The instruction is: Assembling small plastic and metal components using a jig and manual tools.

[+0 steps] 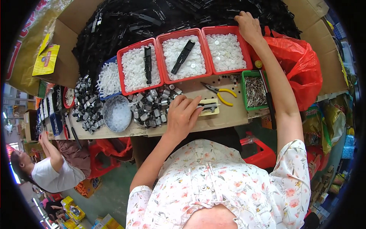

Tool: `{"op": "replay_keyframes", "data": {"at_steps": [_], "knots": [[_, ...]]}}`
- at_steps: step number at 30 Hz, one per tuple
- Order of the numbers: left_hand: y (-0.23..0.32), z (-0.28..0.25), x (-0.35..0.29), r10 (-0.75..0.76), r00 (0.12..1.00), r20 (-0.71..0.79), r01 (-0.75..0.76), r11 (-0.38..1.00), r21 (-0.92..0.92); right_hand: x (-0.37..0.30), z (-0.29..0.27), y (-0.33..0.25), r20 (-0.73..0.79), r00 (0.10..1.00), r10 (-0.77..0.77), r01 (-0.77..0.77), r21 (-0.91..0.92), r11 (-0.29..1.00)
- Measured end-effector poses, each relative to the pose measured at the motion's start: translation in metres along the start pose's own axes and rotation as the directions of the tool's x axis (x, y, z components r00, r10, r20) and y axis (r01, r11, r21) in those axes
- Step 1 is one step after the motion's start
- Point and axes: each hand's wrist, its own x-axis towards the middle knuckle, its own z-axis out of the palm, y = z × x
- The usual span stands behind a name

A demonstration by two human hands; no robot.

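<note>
Fingers of your left hand (182, 117) pinch, nearly closed, a black part (210, 107) on the cream block (213, 111); those of your right hand (250, 28) curl at the black heap (177, 14), hold unclear. Probably mid-assembly; plenty heaped to do.

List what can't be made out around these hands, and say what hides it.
Head view: whether the right hand holds anything; its fingertips are tiny against the dark heap.
Head view: the left end of the black part on the cream block; the left hand covers it.
Head view: what, if anything, the red bag contains; its folds hide it.
Head view: what the dark specks near the pliers are; too small.
</note>
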Motion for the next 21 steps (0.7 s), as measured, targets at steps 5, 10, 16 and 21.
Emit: {"op": "replay_keyframes", "data": {"at_steps": [5, 10, 16, 21], "knots": [[-0.004, -0.005, 0.002, 0.000, 0.999, -0.037, -0.001, 1.000, -0.013, -0.003, -0.022, -0.002, -0.102, 0.993, -0.066, 0.064, -0.024, 0.998], [0.000, -0.017, 0.010, -0.364, 0.931, -0.005, 0.333, 0.857, -0.392, -0.033, -0.095, -0.052, -0.332, 0.921, -0.202, 0.274, 0.185, 0.944], [-0.008, -0.035, 0.035, -0.451, 0.678, 0.581, 0.562, -0.193, -0.805, -0.100, -0.157, -0.124, -0.430, 0.832, -0.350, 0.544, 0.512, 0.664], [-0.007, -0.026, 0.024, -0.448, 0.687, 0.573, 0.535, -0.223, -0.815, -0.121, -0.162, -0.150, -0.329, 0.892, -0.312, 0.450, 0.716, 0.534]]}}
